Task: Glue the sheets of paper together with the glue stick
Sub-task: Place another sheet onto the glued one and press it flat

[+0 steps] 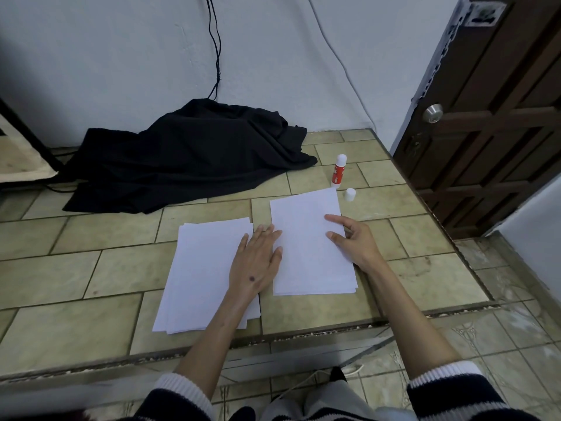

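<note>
Two stacks of white paper lie side by side on the tiled surface: a left stack [200,275] and a right stack [306,247]. My left hand [258,262] lies flat, palm down, across the gap, its fingers reaching the right stack's left edge. My right hand [352,238] rests on the right stack's right edge with fingers spread. The red and white glue stick [338,171] stands upright beyond the right stack, uncapped. Its white cap [350,194] stands next to it, apart from both hands.
A black cloth [188,153] is heaped at the back against the wall, with cables hanging above it. The tiled platform [91,268] ends at a front edge near my knees and a right edge beside a brown door [485,117].
</note>
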